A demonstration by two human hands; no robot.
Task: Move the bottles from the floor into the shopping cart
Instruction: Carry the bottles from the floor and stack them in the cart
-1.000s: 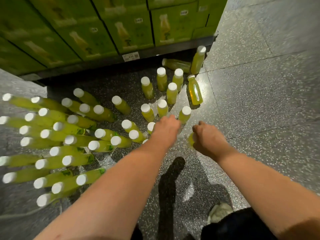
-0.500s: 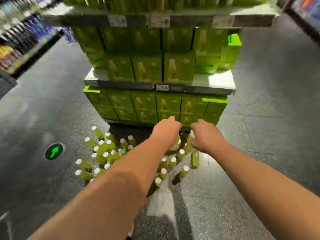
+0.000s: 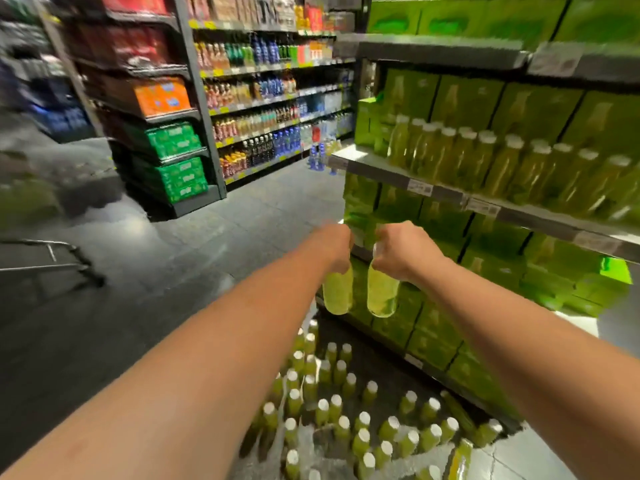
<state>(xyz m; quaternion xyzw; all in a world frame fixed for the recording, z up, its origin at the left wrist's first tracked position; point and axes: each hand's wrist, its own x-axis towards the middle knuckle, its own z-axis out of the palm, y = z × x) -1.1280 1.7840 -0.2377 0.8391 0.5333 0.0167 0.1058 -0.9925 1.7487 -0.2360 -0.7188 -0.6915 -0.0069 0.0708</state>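
now we've lifted two off the floor [image 3: 180, 278]: left hand [image 3: 337, 242] clamps left bottle [image 3: 337, 291], right hand [image 3: 403, 251] clamps right bottle [image 3: 381, 294]; shopping cart [image 3: 41, 268] waits far left.

Only two arms show of the person. The left forearm [image 3: 207, 368] is bare along all its visible length, from the lower edge of the view to the wrist. It looks broad near the camera and narrows toward the left hand [image 3: 334, 245]. The right forearm [image 3: 502, 341] is bare in the same way. The right hand [image 3: 401, 252] shows rounded knuckles on its back. Both hands are slightly blurred, so finer detail cannot be told.
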